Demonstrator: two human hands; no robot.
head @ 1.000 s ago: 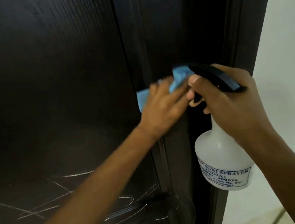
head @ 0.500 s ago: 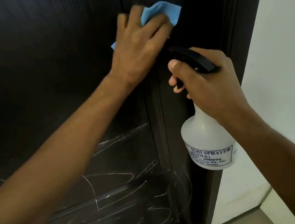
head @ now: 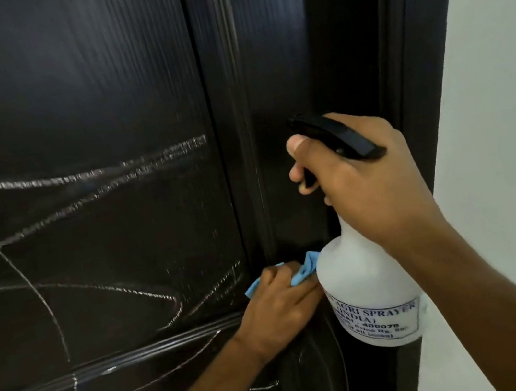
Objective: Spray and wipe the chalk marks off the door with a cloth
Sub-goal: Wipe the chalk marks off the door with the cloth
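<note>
**Chalk lies at nine o'clock from the wiping hand**

The left hand [head: 282,307] presses a blue cloth [head: 306,269] flat against the dark door [head: 92,69], fingers laid over the fabric on the vertical moulding near the panel's right edge. The chalk marks [head: 87,203] sweep across the panel from that hand's nine to eleven o'clock, their long strokes running mostly sideways; one thin line drops down toward seven o'clock, and more scribbles sit below the horizontal moulding at six. The left hand is much the nearer to them.

The right hand [head: 365,174] curls round the neck of the spray bottle [head: 369,296], index finger hooked on the trigger, nozzle aimed at the door toward ten o'clock. The bottle hangs just in front of the cloth's right edge.

The likely next wipe travels leftward, along the strokes rather than across them.
</note>
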